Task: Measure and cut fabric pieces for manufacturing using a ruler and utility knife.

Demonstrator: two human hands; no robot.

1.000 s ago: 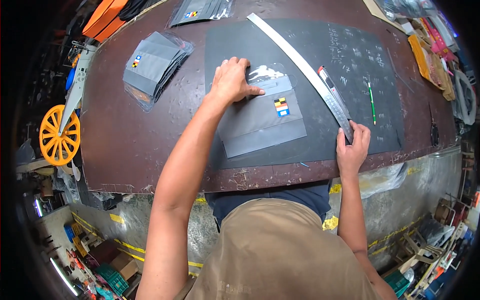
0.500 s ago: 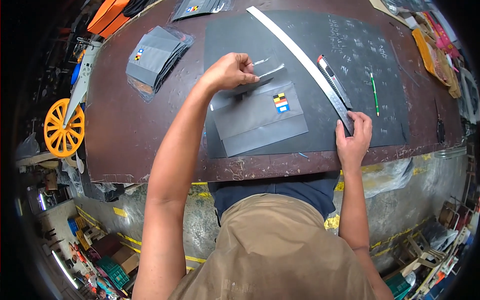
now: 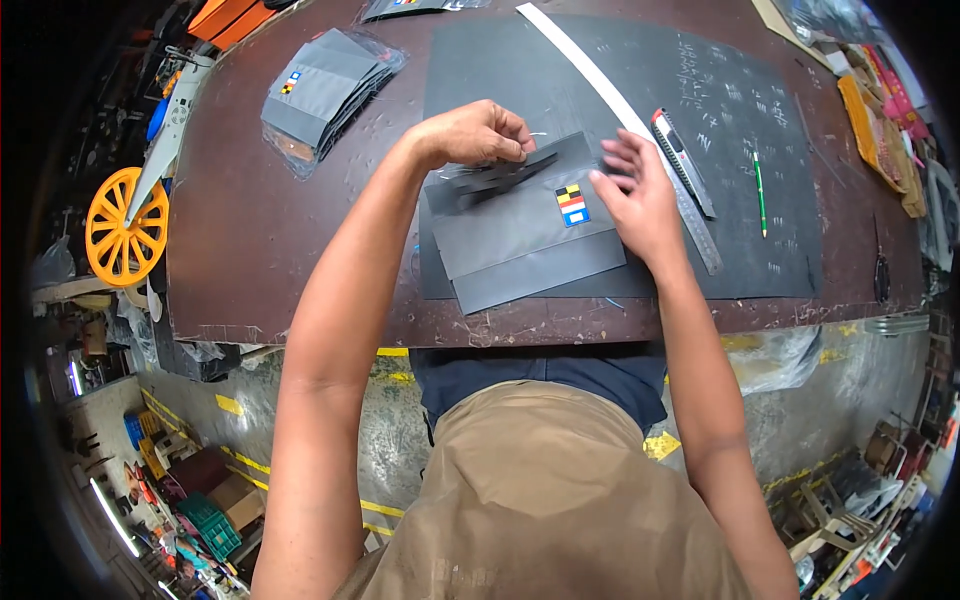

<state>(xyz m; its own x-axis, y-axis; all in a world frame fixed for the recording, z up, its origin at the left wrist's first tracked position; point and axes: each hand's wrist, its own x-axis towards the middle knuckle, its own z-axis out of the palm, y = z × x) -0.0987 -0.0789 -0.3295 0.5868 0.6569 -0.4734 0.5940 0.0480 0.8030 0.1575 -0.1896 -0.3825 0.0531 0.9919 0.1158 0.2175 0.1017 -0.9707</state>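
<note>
We see 1 flat grey fabric-looking pouch [image 3: 520,238] left of the long silver metal ruler [image 3: 600,85]. Left hand [image 3: 475,135] pinches its raised dark flap [image 3: 500,178]; right hand [image 3: 642,195], fingers apart, holds nothing. We'd worry a slack pinch drops the flap crooked.

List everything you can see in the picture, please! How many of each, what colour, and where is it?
Table: one, brown, across the middle
Mat: one, dark grey, on the table
Pouch: one, grey, on the mat
Patch: one, multicoloured, on the pouch
Pouch stacks: two, grey, upper left and top edge
Ruler: one, silvery, right of the pouch
Cutter: one, black and red, beside the ruler
Pencil: one, green, right of the cutter
Wheel: one, yellow, far left
Crowded rim items: uncountable, mixed colours, around the edges
Left hand: one, bare, pinching a blurred dark flap
Right hand: one, bare, beside the patch
</note>
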